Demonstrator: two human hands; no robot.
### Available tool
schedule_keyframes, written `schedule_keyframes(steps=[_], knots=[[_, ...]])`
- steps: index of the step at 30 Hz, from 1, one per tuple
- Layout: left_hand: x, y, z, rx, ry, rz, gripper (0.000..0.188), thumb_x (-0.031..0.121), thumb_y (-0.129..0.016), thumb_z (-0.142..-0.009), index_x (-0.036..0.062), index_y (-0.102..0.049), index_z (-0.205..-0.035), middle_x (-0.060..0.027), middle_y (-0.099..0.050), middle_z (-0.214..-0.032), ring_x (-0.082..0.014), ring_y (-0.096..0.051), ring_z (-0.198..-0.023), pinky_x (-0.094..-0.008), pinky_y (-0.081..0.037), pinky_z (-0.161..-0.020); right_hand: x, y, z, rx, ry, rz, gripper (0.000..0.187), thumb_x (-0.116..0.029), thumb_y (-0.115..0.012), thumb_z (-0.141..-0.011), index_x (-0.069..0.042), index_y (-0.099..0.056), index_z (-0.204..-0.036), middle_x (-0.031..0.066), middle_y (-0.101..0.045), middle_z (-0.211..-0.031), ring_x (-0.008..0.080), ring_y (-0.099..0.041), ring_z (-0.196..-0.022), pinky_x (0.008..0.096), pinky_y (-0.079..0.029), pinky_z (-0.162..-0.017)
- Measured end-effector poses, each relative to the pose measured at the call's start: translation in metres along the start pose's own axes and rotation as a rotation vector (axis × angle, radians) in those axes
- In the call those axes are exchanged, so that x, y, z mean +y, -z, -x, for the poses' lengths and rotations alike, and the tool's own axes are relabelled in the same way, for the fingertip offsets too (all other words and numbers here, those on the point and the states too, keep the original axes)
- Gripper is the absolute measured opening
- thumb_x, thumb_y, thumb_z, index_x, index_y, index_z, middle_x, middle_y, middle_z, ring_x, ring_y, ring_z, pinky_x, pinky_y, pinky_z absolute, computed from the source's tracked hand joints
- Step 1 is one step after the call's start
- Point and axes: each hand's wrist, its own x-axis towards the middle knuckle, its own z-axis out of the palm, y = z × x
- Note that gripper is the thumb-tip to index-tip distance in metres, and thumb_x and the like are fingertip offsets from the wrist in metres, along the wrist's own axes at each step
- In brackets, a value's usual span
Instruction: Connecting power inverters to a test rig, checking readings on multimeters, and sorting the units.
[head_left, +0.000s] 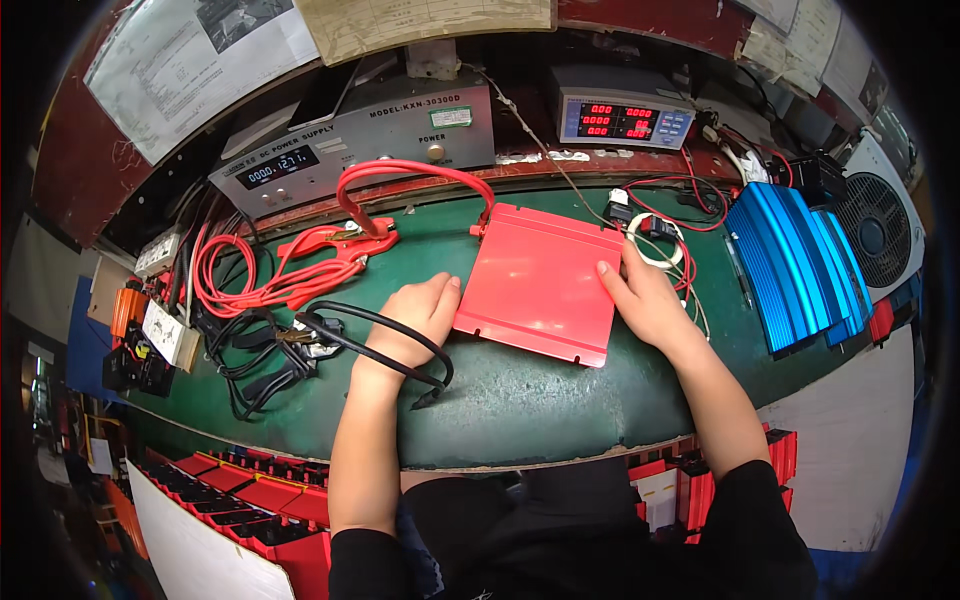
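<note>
Red cables lie coiled at the left of a green bench; a black cable loops across your left wrist. Your left hand, fingers curled, is at the left edge of a red box mid-bench, its grip impossible to tell. Your right hand holds the right edge, thumb on top, near blue cases.
</note>
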Motion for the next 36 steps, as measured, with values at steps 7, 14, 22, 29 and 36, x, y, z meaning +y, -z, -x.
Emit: schedule_keyframes(steps=[7, 14, 22, 29, 36], knots=[[-0.0006, -0.0006, -0.0002, 0.002, -0.012, 0.002, 0.039, 0.033, -0.041, -0.1, -0.0009, -0.056, -0.088, -0.0309, -0.061, -0.082, -0.0517, -0.057, -0.083, -0.0555, -0.045, -0.074, 0.0006, 0.0, -0.0001, 0.006, 0.014, -0.017, 0.04, -0.028, -0.051, -0.101, 0.001, -0.046, -0.128, 0.023, -0.068, -0.107, 0.0357, -0.067, -0.101, 0.0405, -0.05, -0.087], [-0.0006, 0.0002, -0.0001, -0.006, -0.017, -0.011, 0.038, 0.032, -0.041, -0.1, -0.0007, -0.056, -0.088, -0.0304, -0.061, -0.082, -0.0511, -0.057, -0.082, -0.0555, -0.045, -0.073, -0.0015, 0.0005, 0.0001, 0.003, 0.008, -0.014, 0.04, -0.029, -0.051, -0.101, 0.001, -0.047, -0.128, 0.024, -0.068, -0.107, 0.0377, -0.067, -0.101, 0.041, -0.05, -0.086], [-0.002, -0.0006, -0.0001, -0.006, -0.015, -0.03, 0.038, 0.032, -0.04, -0.101, -0.0003, -0.056, -0.089, -0.0301, -0.061, -0.083, -0.0505, -0.058, -0.083, -0.0554, -0.046, -0.074, -0.0016, -0.0001, 0.0004, 0.005, 0.014, -0.01, 0.04, -0.029, -0.05, -0.101, 0.001, -0.046, -0.128, 0.024, -0.068, -0.108, 0.0379, -0.066, -0.101, 0.0411, -0.05, -0.087], [-0.0006, -0.0004, -0.0004, -0.01, -0.019, -0.037, 0.039, 0.032, -0.039, -0.101, -0.0006, -0.056, -0.09, -0.0298, -0.062, -0.083, -0.0502, -0.058, -0.083, -0.0553, -0.046, -0.075, -0.0014, 0.0004, 0.0004, 0.006, 0.016, -0.027, 0.04, -0.028, -0.051, -0.101, 0.001, -0.046, -0.128, 0.0238, -0.068, -0.108, 0.036, -0.067, -0.103, 0.0402, -0.05, -0.088], [-0.0017, -0.0005, -0.0001, 0.0, -0.018, -0.053, 0.039, 0.032, -0.039, -0.101, -0.0003, -0.056, -0.089, -0.0295, -0.062, -0.083, -0.0501, -0.059, -0.082, -0.0557, -0.046, -0.074, -0.0015, -0.0005, -0.0001, 0.013, 0.014, -0.009, 0.04, -0.029, -0.051, -0.101, 0.001, -0.046, -0.128, 0.0232, -0.068, -0.105, 0.0357, -0.068, -0.099, 0.0403, -0.05, -0.086]])
